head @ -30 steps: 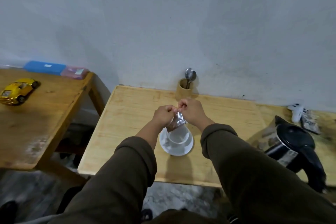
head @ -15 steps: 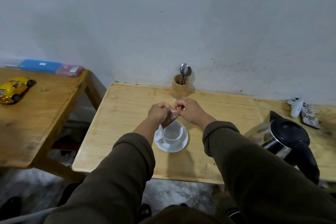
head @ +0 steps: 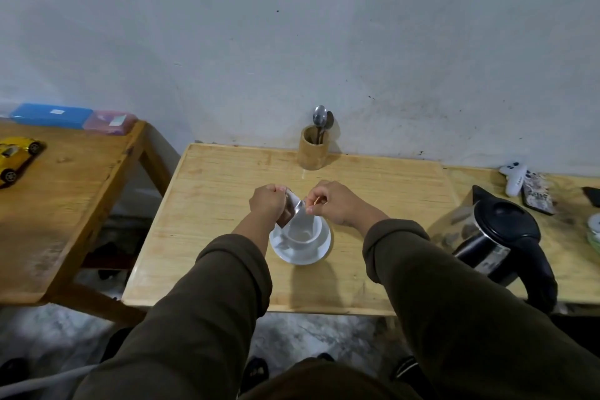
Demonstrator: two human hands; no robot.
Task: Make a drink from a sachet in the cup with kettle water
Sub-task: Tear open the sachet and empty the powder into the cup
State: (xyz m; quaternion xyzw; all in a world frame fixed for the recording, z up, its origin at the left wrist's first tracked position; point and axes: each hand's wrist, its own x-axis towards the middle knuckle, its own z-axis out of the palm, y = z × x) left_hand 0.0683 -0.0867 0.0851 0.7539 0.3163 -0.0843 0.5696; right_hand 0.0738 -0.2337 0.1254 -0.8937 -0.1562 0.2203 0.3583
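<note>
both your hands are pinching the sachet (head: 293,206) right above the white cup (head: 302,234): left hand (head: 268,203) on one side, right hand (head: 336,203) on the other. cup's on its saucer (head: 300,253) mid bench (head: 207,221), kettle (head: 501,237) well off to your right.

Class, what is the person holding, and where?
A small silvery sachet, pinched at its top edge between left hand and right hand.
</note>
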